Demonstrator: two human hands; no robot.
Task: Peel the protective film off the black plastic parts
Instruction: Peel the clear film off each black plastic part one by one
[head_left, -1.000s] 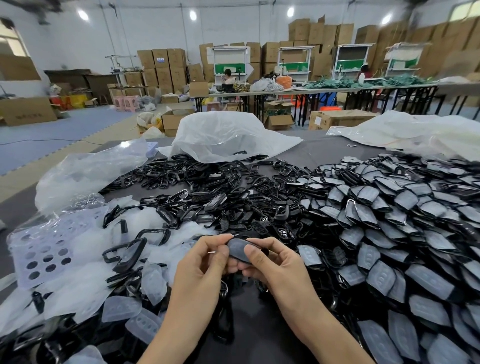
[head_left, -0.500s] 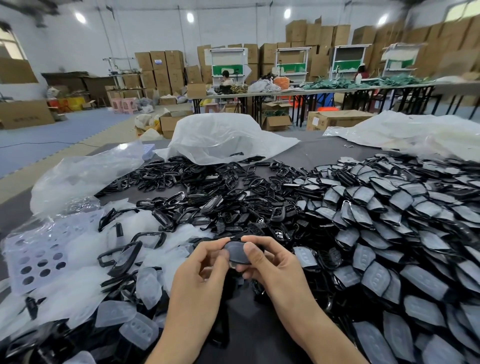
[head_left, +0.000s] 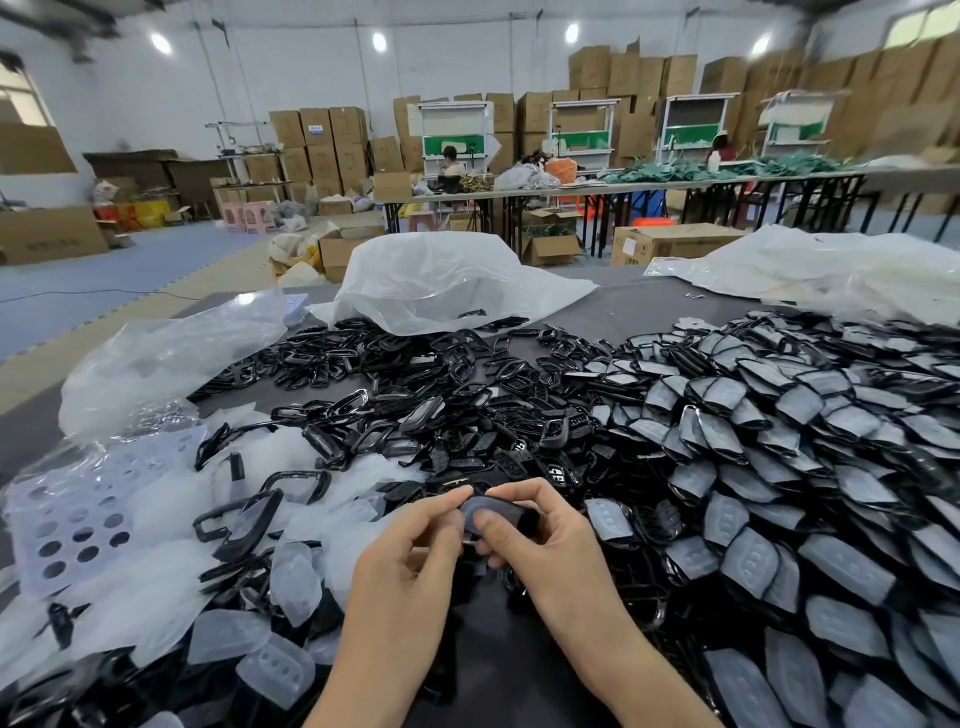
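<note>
Both forearms reach in from the near edge and meet low in the middle of the view, above the dark table (head_left: 623, 306). Between them they hold one black plastic part (head_left: 514, 510), lifted just over the scattered pieces. The left hand (head_left: 405, 566) has its fingers curled, with thumb and forefinger pinching the part's left end. The right hand (head_left: 545, 551) grips the part from the right, thumb pressed flat on its upper face and forefinger arched over its far edge. Whether the film has started to lift there cannot be told. To the right lies a large heap of film-covered parts (head_left: 779, 447). Bare black frames (head_left: 395, 364) spread farther back, and loose peeled films (head_left: 293, 577) lie near left.
</note>
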